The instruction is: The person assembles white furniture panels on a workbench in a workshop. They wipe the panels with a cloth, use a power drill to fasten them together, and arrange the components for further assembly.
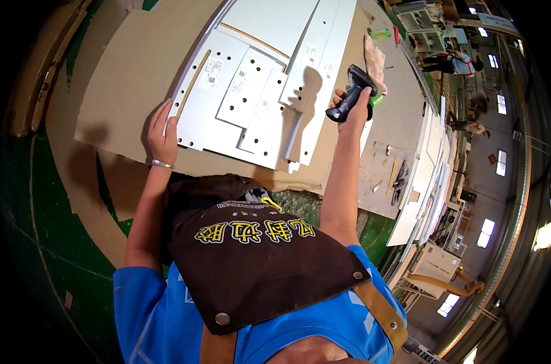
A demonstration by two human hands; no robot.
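My right hand (pixel 357 113) is wrapped round a black handheld barcode scanner (pixel 343 107), lifted over the right side of the panels. My left hand (pixel 162 134) lies against the left edge of the stacked white panels (pixel 196 124), fingers stretched out and thumb apart. The panels are flat boards of different sizes, overlapping, with drilled dark holes and several printed labels (pixel 213 71). A shadow of my arm and the scanner falls across them. Part of the right hand's grip is hidden behind the scanner.
Brown cardboard (pixel 129 79) lies under the panels. Beyond the scanner are a pinkish cloth (pixel 374 64), a green roll (pixel 380 34) and a red object (pixel 396 34). White boards (pixel 418 176) stand stacked at right. Other people (pixel 460 63) are farther off.
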